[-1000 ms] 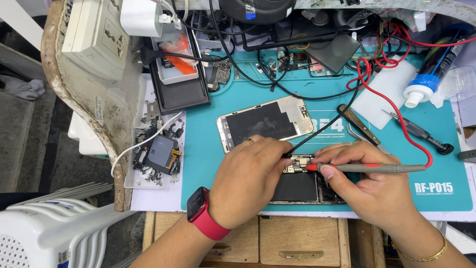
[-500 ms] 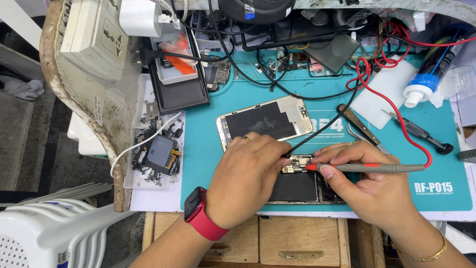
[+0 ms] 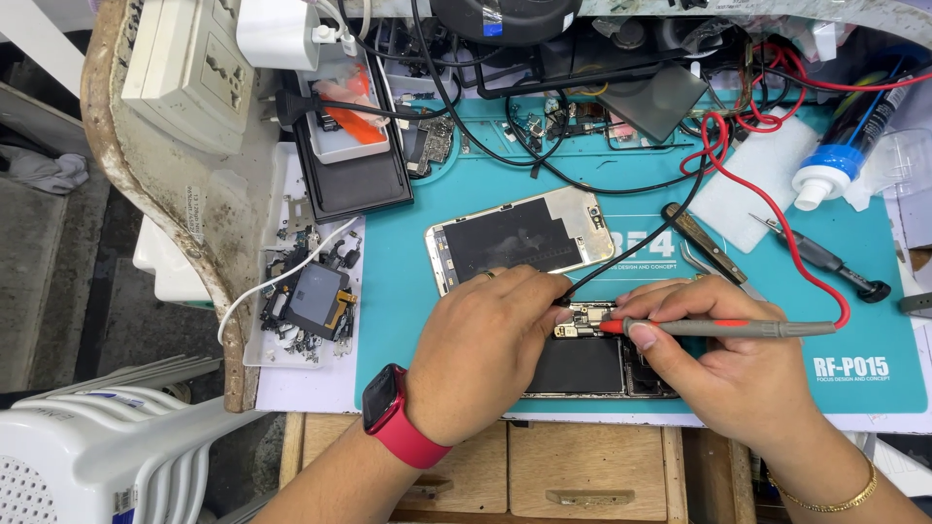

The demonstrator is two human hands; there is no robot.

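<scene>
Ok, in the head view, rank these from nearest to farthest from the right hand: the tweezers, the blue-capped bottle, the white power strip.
From the right hand:
1. Tweezers, on the teal mat just above the hand.
2. Blue-capped bottle, lying at the upper right, past the red lead.
3. White power strip, at the far upper left, off the mat on the bench edge.

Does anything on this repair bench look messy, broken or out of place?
Yes: small loose phone parts lie heaped at the left edge, off the teal mat. Both hands, left and right, press probes into an opened phone; that looks deliberate.
</scene>
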